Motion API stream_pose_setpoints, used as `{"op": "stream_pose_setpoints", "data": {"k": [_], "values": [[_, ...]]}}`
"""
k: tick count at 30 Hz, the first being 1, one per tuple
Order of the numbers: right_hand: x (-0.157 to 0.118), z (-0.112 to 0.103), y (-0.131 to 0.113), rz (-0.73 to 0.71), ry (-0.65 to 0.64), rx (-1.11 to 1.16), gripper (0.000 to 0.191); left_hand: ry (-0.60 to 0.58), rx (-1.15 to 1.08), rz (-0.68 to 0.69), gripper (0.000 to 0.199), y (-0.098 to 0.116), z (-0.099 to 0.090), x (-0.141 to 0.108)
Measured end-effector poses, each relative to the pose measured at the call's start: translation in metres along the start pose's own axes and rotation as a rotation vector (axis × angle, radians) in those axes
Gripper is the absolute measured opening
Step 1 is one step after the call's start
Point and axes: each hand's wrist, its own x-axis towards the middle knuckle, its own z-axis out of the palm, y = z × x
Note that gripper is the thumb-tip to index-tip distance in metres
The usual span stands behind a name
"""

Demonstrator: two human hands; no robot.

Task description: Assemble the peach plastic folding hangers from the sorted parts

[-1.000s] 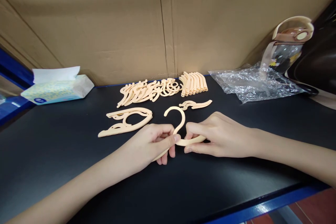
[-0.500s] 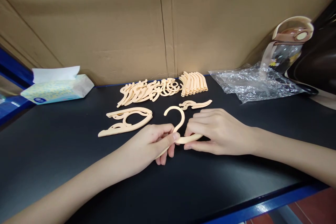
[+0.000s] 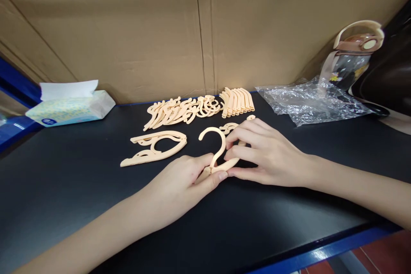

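Between my two hands is a cream plastic folding hanger [image 3: 221,143], its hook standing up and curling to the left. My left hand [image 3: 189,175] pinches the joint at the base of the hook, thumb in front. With fingers wrapped round the right-hand arm of the same hanger, my right hand [image 3: 263,150] hides much of it; an end pokes out above the fingers. Left of the hook a folded cream hanger [image 3: 163,147] lies flat on the black table [image 3: 80,188]. Behind my right fingers a small curved cream piece [image 3: 228,127] is partly covered.
Toward the back lie a heap of cream hanger parts [image 3: 180,111] and a row of curved cream arms [image 3: 237,102]. A tissue pack [image 3: 72,107] stands at the left. Crumpled clear plastic [image 3: 314,102] and a water bottle [image 3: 349,60] are at the right, before a cardboard wall [image 3: 128,30].
The hanger's right arm has swung upward in my right hand, its end now showing above the fingers. My left thumb has shifted right across the joint.
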Motion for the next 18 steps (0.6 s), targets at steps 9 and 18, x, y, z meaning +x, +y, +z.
{"op": "stream_pose_setpoints", "data": {"k": [9, 18], "values": [[-0.0005, -0.001, 0.0002, -0.006, -0.021, 0.01, 0.024, -0.016, 0.015, 0.004, 0.044, -0.002, 0.0002, -0.0013], [-0.0013, 0.0006, 0.0012, -0.007, 0.025, -0.021, 0.022, -0.019, 0.009, 0.011, 0.042, 0.0008, -0.0016, 0.0004]]}}
